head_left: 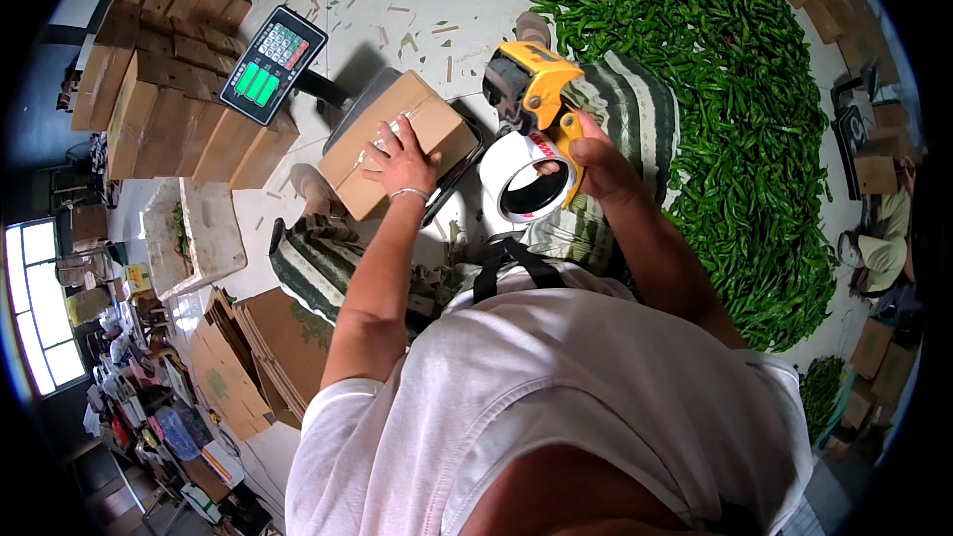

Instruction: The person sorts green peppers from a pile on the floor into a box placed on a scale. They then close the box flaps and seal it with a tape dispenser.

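My left hand (405, 161) lies flat with its fingers spread on top of a closed cardboard box (369, 177). Shiny clear tape shows on the box near my fingertips. The box rests on the platform of a scale, whose display (274, 66) stands on a post to the far left. In my right hand (599, 161) is a yellow and black tape dispenser (537, 74), held up to the right of the box and apart from it. A wide white roll of tape (493, 177) is mounted on the dispenser.
Green peppers (715, 89) are heaped across the floor on the right. Stacked cardboard boxes (164, 119) stand at the far left. Nearer are a white foam box (213, 233) and flattened cardboard (228, 367). Another person (884, 248) is at the right rim.
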`<state>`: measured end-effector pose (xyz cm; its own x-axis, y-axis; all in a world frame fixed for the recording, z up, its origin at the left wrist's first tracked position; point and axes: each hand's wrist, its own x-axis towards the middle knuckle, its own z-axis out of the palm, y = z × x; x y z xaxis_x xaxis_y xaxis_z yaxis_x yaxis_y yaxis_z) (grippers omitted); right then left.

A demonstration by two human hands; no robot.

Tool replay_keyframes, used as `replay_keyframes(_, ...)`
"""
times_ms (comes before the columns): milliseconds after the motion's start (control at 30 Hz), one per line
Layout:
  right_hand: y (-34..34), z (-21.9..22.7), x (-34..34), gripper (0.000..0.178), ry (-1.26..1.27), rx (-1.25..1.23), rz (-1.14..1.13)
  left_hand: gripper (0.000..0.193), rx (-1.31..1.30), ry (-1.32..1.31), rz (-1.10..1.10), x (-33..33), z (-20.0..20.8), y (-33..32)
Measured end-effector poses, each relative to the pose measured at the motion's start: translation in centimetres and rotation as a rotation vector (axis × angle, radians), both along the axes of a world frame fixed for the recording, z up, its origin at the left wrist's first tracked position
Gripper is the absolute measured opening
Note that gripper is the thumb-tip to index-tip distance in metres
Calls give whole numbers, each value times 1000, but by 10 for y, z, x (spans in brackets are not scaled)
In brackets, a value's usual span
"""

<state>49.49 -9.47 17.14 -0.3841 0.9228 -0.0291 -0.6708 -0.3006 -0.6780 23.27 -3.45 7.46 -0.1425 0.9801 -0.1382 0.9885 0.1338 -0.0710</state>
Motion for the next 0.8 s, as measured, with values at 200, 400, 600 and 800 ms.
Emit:
replay_keyframes(200,-6,-7,0,75,135,30,24,82,-27,-114,244,41,15,11)
replay_keyframes(400,-16,-15,7,62,42,-20,-168,32,283,-1404,-50,40,86,-32)
replay_keyframes(600,-12,-28,2,61,-57,-16,-129,18,-338,-1953,10,56,145,-91)
replay_keyframes(800,-11,-17,-10,59,-28,25,-85,26,-305,-2080,63,58,143,-98)
